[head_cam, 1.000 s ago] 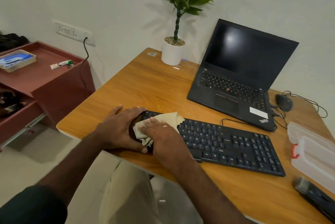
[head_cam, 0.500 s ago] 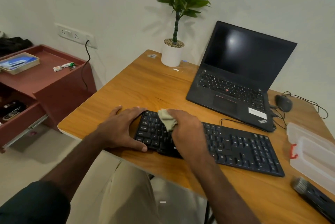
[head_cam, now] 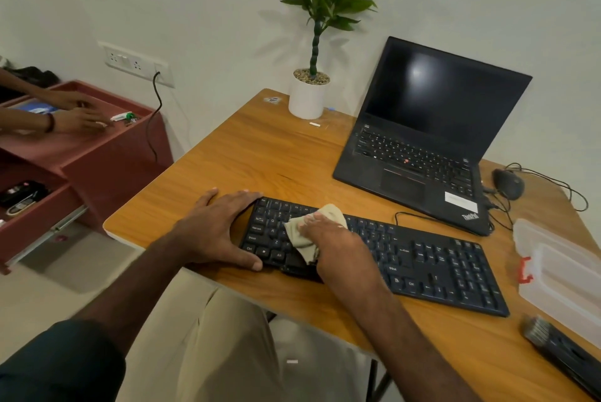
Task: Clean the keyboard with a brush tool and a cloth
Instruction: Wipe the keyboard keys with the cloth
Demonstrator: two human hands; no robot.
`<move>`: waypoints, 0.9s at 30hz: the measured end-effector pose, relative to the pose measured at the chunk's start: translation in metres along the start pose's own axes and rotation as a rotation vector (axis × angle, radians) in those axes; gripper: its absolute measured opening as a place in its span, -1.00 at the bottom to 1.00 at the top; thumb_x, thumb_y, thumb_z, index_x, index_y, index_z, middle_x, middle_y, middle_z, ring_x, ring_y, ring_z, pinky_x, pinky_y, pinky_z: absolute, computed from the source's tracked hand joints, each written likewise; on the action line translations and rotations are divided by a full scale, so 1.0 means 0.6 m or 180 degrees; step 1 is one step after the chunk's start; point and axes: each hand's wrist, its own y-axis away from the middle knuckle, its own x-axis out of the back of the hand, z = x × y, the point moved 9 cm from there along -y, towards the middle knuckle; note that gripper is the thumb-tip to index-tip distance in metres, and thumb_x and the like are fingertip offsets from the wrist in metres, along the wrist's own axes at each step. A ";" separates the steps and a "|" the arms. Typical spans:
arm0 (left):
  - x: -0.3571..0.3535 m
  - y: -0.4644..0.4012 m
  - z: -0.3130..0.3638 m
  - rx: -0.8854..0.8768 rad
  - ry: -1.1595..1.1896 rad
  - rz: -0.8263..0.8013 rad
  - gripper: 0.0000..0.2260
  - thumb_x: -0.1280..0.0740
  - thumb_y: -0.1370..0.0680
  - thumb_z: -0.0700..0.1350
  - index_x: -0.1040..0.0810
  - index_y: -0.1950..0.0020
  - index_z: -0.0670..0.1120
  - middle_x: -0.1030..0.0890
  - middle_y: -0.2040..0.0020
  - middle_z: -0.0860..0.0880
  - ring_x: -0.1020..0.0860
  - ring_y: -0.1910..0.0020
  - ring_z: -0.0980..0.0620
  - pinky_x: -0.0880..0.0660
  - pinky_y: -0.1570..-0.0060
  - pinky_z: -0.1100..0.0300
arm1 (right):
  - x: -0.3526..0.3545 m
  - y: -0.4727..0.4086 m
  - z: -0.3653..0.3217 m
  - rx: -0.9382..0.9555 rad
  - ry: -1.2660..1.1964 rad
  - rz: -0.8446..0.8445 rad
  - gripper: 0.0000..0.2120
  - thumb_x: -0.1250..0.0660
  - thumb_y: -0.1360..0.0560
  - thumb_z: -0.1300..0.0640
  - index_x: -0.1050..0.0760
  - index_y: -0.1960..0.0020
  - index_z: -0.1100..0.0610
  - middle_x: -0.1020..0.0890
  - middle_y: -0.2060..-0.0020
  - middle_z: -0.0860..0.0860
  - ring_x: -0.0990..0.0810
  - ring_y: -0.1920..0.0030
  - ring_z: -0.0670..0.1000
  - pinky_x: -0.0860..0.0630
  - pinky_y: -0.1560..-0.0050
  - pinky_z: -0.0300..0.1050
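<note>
While the right hand (head_cam: 338,240) presses the cloth (head_cam: 307,232) flat-fingered onto the keyboard (head_cam: 422,266) at the table (head_cam: 260,157) edge, the left hand's (head_cam: 216,231) loose grip brackets its end; hard wiping may skid it off.

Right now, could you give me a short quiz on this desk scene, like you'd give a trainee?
1. True or false: the right hand presses the cloth on the keyboard.
2. What does the left hand do? A) holds the brush B) rests at the keyboard's left end C) types on the laptop
3. Fill in: the brush lies on the table near its ___ edge, untouched.

Key: 1 true; 2 B; 3 right.
</note>
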 end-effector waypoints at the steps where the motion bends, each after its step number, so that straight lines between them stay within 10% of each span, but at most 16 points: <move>1: 0.000 0.000 0.000 0.0002 -0.0004 -0.0006 0.19 -0.30 -0.12 0.66 0.06 -0.60 0.20 -0.17 -0.61 0.07 -0.04 -0.58 0.17 0.26 -0.56 -0.04 | 0.006 0.009 0.015 -0.0032 0.0053 -0.0004 -0.42 -0.22 -0.56 0.36 -0.37 -0.50 -0.05 -0.34 -0.53 -0.07 -0.22 -0.55 -0.07 -0.16 -0.57 -0.03; 11: 0.001 -0.002 0.006 -0.0012 -0.0060 -0.0044 0.20 -0.27 -0.12 0.66 0.07 -0.61 0.19 -0.15 -0.61 0.07 0.03 -0.48 0.30 0.28 -0.54 -0.01 | 0.079 0.029 0.077 -0.0706 0.0014 0.0643 -0.58 -0.26 -0.55 0.32 -0.53 -0.35 0.02 -0.62 -0.27 0.03 -0.59 -0.24 0.08 -0.51 -0.29 0.08; 18: 0.002 -0.002 0.003 0.0029 -0.0046 -0.0031 0.18 -0.30 -0.13 0.65 0.07 -0.60 0.22 -0.15 -0.62 0.06 0.01 -0.52 0.27 0.28 -0.53 0.02 | 0.003 0.001 -0.045 0.0173 0.0061 0.0121 -0.47 -0.11 -0.61 0.34 -0.30 -0.54 0.01 -0.29 -0.56 -0.02 -0.12 -0.59 -0.03 0.08 -0.55 -0.15; 27: 0.000 -0.003 0.004 -0.0010 -0.0016 0.0013 0.20 -0.25 -0.09 0.68 0.03 -0.61 0.20 -0.17 -0.61 0.09 0.03 -0.49 0.30 0.27 -0.53 0.04 | 0.070 0.084 0.126 -0.0725 0.0453 0.0054 -0.51 -0.26 -0.62 0.22 -0.33 -0.50 -0.08 -0.31 -0.54 -0.05 -0.24 -0.55 0.01 0.02 -0.53 -0.09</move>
